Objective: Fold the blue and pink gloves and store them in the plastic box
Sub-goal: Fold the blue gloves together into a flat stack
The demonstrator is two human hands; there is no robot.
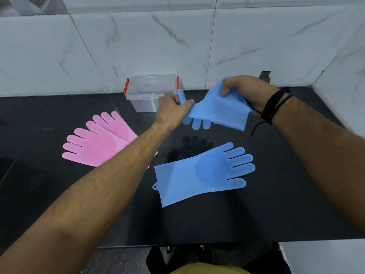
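Both my hands hold one blue glove (217, 108) in the air above the black counter (59, 194), just right of the plastic box. My left hand (171, 109) pinches its left edge near the thumb. My right hand (245, 89) grips its upper cuff part, and the glove's fingers hang down below. A second blue glove (201, 175) lies flat on the counter, fingers pointing right. Two pink gloves (98, 141) lie stacked at the left, partly hidden by my left forearm. The clear plastic box (146, 99) with red handles stands open against the wall.
A white marble-tiled wall (177, 46) closes off the back and right side of the counter. The counter's front edge runs along the bottom, with a dark floor and a yellow garment below it.
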